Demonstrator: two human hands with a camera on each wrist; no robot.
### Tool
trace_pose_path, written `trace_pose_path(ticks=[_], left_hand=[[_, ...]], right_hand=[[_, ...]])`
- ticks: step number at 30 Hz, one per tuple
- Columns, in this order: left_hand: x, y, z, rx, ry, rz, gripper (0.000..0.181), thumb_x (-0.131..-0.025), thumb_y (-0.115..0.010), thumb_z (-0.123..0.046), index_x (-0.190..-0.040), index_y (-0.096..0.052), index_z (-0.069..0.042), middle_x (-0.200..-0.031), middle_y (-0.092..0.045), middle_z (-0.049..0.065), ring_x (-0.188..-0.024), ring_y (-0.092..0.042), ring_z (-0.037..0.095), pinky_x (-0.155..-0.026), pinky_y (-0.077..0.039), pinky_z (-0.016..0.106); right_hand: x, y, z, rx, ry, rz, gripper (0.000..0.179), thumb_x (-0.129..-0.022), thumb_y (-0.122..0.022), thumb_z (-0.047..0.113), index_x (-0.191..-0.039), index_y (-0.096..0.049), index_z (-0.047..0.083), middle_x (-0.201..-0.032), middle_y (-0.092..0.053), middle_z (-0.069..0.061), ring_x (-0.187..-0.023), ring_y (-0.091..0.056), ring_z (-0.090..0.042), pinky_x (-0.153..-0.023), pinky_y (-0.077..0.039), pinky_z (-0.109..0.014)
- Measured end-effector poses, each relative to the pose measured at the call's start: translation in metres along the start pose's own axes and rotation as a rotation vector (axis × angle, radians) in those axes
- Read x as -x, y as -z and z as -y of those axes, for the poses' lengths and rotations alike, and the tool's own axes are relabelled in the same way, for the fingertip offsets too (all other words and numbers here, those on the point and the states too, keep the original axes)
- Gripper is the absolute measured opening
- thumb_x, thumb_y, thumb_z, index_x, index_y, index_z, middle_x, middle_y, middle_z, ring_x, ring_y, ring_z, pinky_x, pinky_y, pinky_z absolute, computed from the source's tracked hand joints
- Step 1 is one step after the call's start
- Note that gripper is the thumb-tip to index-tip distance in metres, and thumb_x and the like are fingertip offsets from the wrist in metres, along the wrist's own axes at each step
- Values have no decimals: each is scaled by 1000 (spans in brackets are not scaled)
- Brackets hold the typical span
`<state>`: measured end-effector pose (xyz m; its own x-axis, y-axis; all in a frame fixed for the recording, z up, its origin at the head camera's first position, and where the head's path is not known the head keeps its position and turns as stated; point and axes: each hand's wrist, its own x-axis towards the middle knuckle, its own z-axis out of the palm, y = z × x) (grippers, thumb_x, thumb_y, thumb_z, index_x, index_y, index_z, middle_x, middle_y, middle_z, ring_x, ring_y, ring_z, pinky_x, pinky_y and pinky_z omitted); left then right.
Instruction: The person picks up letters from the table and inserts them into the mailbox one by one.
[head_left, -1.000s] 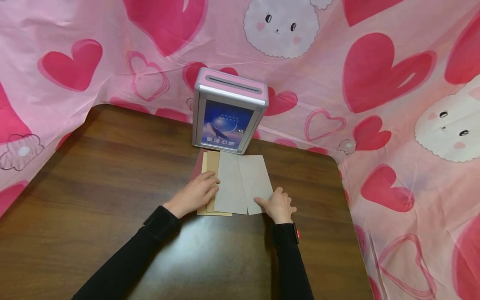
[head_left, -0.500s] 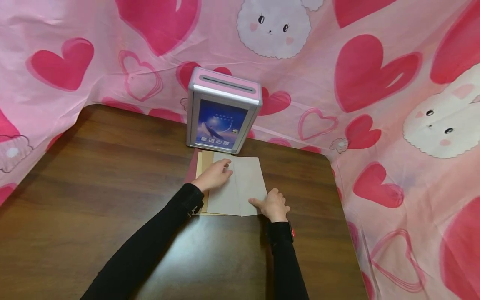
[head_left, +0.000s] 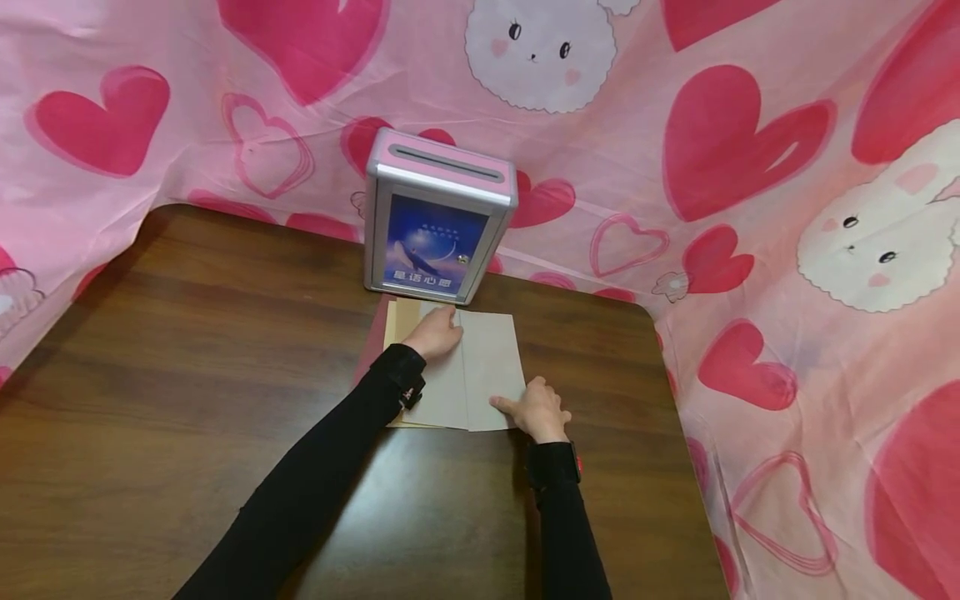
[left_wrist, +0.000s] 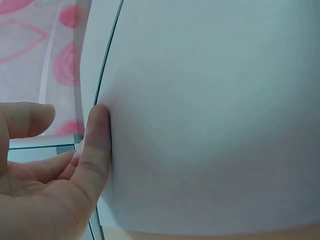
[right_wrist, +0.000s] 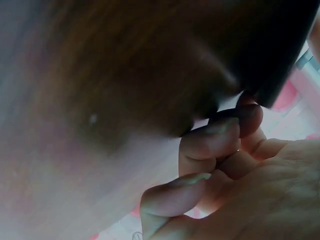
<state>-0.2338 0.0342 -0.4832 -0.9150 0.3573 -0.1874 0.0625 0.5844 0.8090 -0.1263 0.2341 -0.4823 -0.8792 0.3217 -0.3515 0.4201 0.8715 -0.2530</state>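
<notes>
Two pale, flat paper pieces lie side by side on the table, a left one [head_left: 438,387] and a right one [head_left: 489,358], their long edges meeting. My left hand [head_left: 437,333] reaches over the left piece to the top of that seam. In the left wrist view, a finger [left_wrist: 97,145] touches the seam line while the thumb stays apart. My right hand [head_left: 542,412] rests at the lower right corner, thumb on the right piece and other fingers spread beside it. Tan paper [head_left: 407,315] and dark red paper [head_left: 372,346] show from under the left piece.
Just behind the papers stands a silver and pink box [head_left: 433,229] with a slot on top and a blue picture on its door. A pink cloth [head_left: 615,150] with hearts surrounds the brown wooden table [head_left: 187,350].
My left hand has moved from the papers' left side rightward and up to the top of the seam. The gap between the pale pieces has narrowed. My right hand stays at the corner.
</notes>
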Motion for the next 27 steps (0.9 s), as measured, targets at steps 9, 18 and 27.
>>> trace_pose_path(ticks=[9,18,27], left_hand=[[-14,6,-2,-67,59,39,49,-96,-43,-16,-140,-38,4,-129,-53,22,-72,-58,21,-75,-45,30],[-10,3,0,-14,-8,4,47,-93,-49,-15,-136,-45,3,-89,-66,18,-62,-58,21,-70,-46,30],[-2,6,2,214,16,25,42,-95,-58,-18,-132,-43,-3,-72,-52,7,-55,-54,19,-59,-44,28]], right_hand=[[3,-2,2,5,23,2,85,-66,-75,64,-116,-49,1,-107,-57,-18,-102,-53,-36,-82,-36,-59],[9,-2,-2,-16,55,-35,81,-66,-77,62,-115,-46,4,-101,-58,-16,-100,-55,-35,-81,-36,-59],[23,6,-4,-72,106,-42,77,-70,-76,58,-114,-44,4,-93,-62,-15,-91,-61,-33,-79,-35,-54]])
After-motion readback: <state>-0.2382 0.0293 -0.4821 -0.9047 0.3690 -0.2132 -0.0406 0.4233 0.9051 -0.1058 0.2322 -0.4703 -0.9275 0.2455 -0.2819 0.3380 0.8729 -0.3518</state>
